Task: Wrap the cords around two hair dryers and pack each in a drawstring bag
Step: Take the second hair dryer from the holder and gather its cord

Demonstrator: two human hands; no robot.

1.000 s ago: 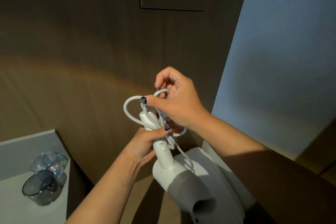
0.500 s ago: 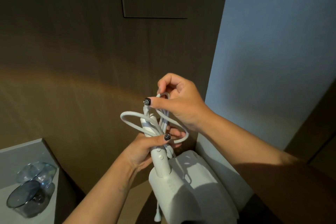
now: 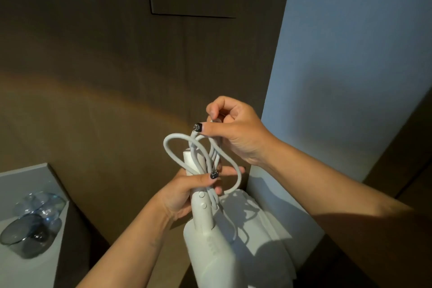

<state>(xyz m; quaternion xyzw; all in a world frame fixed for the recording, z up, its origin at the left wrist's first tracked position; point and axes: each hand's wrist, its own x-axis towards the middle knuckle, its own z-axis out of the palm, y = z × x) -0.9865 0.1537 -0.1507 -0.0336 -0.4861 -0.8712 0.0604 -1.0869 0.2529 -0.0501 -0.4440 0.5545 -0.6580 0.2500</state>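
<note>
I have the white plastic hair dryer in mid-air, handle up. My left hand grips the handle, thumb pinning the white rubbery cord; my right hand pinches the loops above. Those slack loops could spring off if either pinch eases. The brown wood-grain wall is near ahead, the grey ledge with clear glass cups lower left; there's room upward.

The bottom edge is cutting off the dryer body, so its nozzle is not showing. The left hand is covering part of the handle, and the right hand is hiding the cord end. The desk is running off the left edge.
</note>
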